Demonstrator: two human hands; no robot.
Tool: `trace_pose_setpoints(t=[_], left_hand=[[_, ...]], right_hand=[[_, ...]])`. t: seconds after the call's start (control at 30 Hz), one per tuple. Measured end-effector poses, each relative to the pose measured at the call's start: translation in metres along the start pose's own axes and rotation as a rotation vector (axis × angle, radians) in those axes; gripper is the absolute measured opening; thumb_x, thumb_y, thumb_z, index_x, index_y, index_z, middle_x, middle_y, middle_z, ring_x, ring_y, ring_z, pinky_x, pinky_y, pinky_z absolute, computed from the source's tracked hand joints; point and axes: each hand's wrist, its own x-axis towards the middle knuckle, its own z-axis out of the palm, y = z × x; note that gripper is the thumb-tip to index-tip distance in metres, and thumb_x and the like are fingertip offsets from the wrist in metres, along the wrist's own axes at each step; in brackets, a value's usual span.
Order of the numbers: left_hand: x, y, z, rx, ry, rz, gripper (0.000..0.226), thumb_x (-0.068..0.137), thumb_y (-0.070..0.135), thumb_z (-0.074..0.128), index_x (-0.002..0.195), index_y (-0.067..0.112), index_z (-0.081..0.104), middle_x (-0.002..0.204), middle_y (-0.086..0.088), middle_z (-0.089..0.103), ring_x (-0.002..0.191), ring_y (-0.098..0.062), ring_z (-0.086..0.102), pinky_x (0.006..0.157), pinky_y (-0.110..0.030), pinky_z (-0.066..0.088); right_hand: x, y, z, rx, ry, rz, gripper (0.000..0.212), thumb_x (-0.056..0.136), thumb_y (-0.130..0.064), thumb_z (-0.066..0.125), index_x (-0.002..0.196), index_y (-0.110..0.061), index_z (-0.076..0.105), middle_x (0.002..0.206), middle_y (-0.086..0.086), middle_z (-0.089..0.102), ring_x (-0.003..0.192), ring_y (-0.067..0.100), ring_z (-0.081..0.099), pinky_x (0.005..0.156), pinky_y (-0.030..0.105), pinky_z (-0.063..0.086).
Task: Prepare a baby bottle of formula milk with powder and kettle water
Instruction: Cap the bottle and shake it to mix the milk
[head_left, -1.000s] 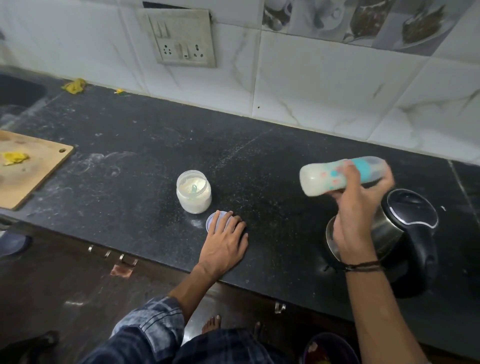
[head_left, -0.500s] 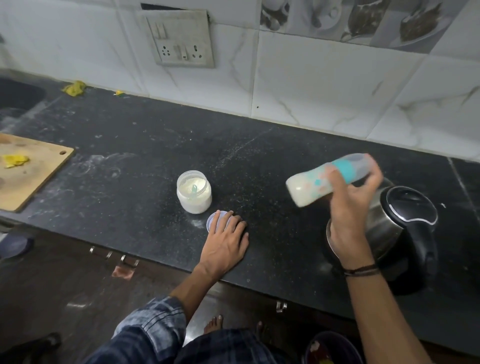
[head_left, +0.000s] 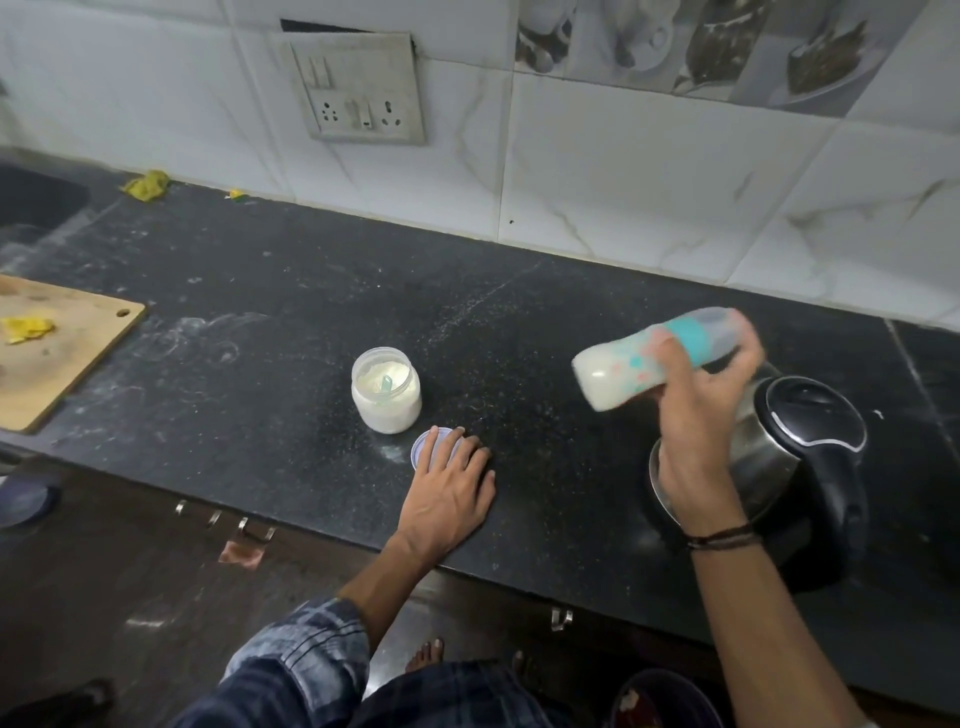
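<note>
Right hand (head_left: 696, 431) grips the milky baby bottle (head_left: 608, 374) sideways; left hand (head_left: 449, 488) rests flat on a lid (head_left: 423, 447). For mixing, grip firmly, cap tight.

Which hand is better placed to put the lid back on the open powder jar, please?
Probably the left hand: it rests on the lid beside the powder jar, whereas the right hand grips the bottle near the kettle.

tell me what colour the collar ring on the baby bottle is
Teal, on the baby bottle the right hand holds; the head view shows it.
</note>
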Motion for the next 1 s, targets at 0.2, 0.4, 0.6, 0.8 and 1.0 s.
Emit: trace_pose_setpoints(t=[0.2, 0.4, 0.6, 0.8, 1.0], left_hand=[[-0.001, 0.0, -0.002, -0.015, 0.011, 0.008, 0.032, 0.104, 0.038, 0.05, 0.119, 0.017, 0.069, 0.127, -0.002, 0.063, 0.132, -0.029, 0.053, 0.125, -0.052, 0.026], [-0.002, 0.0, -0.003, -0.01, 0.005, 0.008, 0.032, 0.104, 0.039, 0.049, 0.119, 0.018, 0.069, 0.127, -0.002, 0.063, 0.132, -0.028, 0.053, 0.125, -0.051, 0.026], [-0.002, 0.001, -0.005, -0.001, 0.003, 0.0, 0.035, 0.104, 0.039, 0.048, 0.119, 0.017, 0.07, 0.127, -0.003, 0.064, 0.133, -0.029, 0.054, 0.124, -0.051, 0.026], [0.0, 0.002, -0.005, -0.004, -0.001, -0.008, 0.035, 0.105, 0.039, 0.048, 0.12, 0.017, 0.071, 0.128, -0.003, 0.065, 0.133, -0.028, 0.053, 0.124, -0.05, 0.025], [0.001, 0.002, -0.006, -0.015, -0.001, -0.007, 0.034, 0.104, 0.038, 0.049, 0.12, 0.017, 0.071, 0.128, -0.002, 0.065, 0.134, -0.029, 0.054, 0.124, -0.05, 0.026]], right_hand=[[-0.008, 0.009, 0.002, -0.084, 0.015, 0.074, 0.071, 0.084, -0.022, 0.081, 0.142, -0.03, 0.042, 0.125, 0.006, 0.066, 0.1, 0.016, 0.076, 0.067, 0.029, 0.061], [-0.01, 0.007, 0.004, -0.134, -0.017, 0.086, 0.064, 0.085, -0.02, 0.08, 0.136, -0.034, 0.043, 0.122, 0.006, 0.066, 0.095, 0.012, 0.076, 0.066, 0.027, 0.061], [-0.004, -0.003, 0.006, -0.036, 0.072, 0.023, 0.064, 0.081, -0.029, 0.081, 0.132, -0.035, 0.043, 0.129, 0.011, 0.064, 0.104, 0.021, 0.074, 0.073, 0.039, 0.064], [0.0, -0.001, 0.002, 0.022, 0.114, 0.018, 0.073, 0.08, -0.03, 0.082, 0.139, -0.028, 0.04, 0.12, 0.003, 0.068, 0.099, 0.016, 0.076, 0.069, 0.034, 0.062], [-0.002, -0.001, 0.0, -0.029, 0.018, 0.006, 0.065, 0.083, -0.02, 0.082, 0.135, -0.03, 0.045, 0.122, 0.006, 0.066, 0.096, 0.013, 0.075, 0.074, 0.031, 0.061]])
